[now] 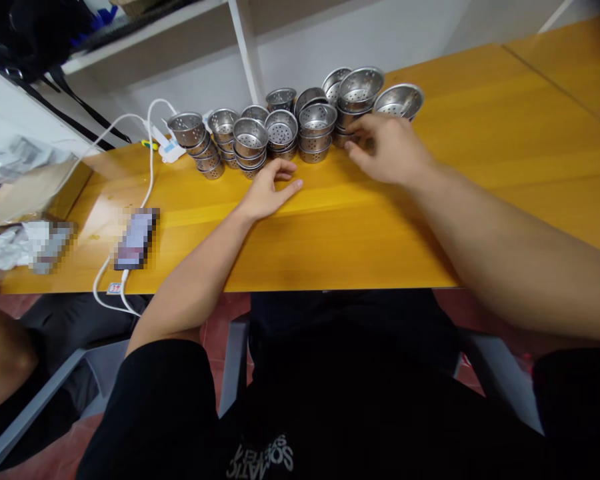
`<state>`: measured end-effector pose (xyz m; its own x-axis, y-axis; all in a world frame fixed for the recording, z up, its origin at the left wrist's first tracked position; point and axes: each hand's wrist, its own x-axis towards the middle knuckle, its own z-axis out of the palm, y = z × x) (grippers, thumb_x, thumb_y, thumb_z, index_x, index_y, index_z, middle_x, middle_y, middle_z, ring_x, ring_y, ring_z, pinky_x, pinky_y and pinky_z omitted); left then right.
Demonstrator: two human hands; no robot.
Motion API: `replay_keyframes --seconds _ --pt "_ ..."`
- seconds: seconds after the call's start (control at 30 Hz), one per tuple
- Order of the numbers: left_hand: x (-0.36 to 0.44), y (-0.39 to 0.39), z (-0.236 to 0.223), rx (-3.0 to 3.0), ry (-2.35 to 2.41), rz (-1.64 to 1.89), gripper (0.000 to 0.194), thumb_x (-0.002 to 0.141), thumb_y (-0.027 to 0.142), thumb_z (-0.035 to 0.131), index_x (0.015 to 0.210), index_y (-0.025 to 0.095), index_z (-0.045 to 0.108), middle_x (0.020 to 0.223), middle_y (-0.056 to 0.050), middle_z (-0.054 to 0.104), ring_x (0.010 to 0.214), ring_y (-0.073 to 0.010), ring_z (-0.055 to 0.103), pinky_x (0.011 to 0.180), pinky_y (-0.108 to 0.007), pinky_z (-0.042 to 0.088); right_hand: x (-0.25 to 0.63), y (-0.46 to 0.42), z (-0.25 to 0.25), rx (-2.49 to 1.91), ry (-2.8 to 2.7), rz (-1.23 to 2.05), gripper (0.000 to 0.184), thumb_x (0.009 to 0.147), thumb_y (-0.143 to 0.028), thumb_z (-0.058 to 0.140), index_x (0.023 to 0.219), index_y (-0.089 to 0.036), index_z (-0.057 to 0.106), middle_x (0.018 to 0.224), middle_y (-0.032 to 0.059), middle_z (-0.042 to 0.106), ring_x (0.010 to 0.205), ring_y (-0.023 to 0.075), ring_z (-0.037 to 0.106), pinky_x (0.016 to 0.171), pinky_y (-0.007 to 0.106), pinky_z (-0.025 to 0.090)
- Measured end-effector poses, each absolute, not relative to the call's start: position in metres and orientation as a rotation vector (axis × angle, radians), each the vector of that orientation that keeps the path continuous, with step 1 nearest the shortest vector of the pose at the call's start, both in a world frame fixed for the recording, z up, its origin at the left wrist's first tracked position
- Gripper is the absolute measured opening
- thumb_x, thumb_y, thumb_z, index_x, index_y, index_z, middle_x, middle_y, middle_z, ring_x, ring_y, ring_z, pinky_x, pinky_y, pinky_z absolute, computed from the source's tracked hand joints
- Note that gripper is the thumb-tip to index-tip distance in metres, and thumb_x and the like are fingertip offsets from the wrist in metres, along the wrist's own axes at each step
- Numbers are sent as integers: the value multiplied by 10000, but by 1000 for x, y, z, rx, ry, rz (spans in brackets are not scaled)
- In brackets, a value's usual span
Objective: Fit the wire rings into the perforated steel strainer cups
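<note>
Several stacks of small perforated metal cups (316,121) stand close together along the back of the table. At the right end of the group, my right hand (393,148) is at the side of a taller stack of cups (361,90). Its thumb and curved fingers are apart, with the fingertips at the lower cups; the other fingers are partly hidden. Another wide cup (399,99) sits just behind this hand. My left hand (271,190) rests on the table in front of the middle stacks, thumb and fingers apart, holding nothing. Nearest to it is a stack of cups (251,137).
A phone (137,239) with a white cable (151,175) lies left of my left arm. Farther left are a cardboard box (40,190), crumpled plastic (17,247) and another person's arm (3,353). A white shelf (145,37) stands behind the table (330,250).
</note>
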<state>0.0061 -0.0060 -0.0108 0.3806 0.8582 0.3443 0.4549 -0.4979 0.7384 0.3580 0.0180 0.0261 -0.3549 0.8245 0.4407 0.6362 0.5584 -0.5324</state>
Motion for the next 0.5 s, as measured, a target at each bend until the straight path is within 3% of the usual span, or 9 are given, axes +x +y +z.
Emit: replay_keyframes --seconds 0.07,0.27,0.37,0.5 --pt "6 -5 -11 2100 1124 991 440 1105 474 955 1400 212 760 1548 -175 899 1370 -272 924 1301 -479 768 357 17 27 -1178 -2130 335 474 1263 -673 761 1468 -260 869 1557 210 887 1419 456 806 1359 670 622" --pt "2 -11 -3 2125 1119 997 470 1081 541 966 1374 218 789 1518 -163 909 1325 -255 917 1257 -451 776 357 7 35 -1170 -2156 360 316 1244 -561 794 1332 -271 884 1452 198 915 1312 433 850 1290 649 664" --pt "-2 -20 15 2260 1096 1057 542 1126 783 889 1275 266 823 1362 -108 924 1125 -227 897 1084 -432 789 355 0 39 -1175 -2190 392 283 1224 -516 783 1267 -262 899 1360 203 940 1202 435 878 1208 655 696" --pt "-14 -25 50 2404 1212 1440 813 1158 1076 556 1024 295 736 1082 -71 828 998 -250 819 926 -487 726 354 -6 40 -1184 -2228 489 306 1176 -530 792 1258 -266 922 1255 168 963 1085 421 896 1123 632 740"
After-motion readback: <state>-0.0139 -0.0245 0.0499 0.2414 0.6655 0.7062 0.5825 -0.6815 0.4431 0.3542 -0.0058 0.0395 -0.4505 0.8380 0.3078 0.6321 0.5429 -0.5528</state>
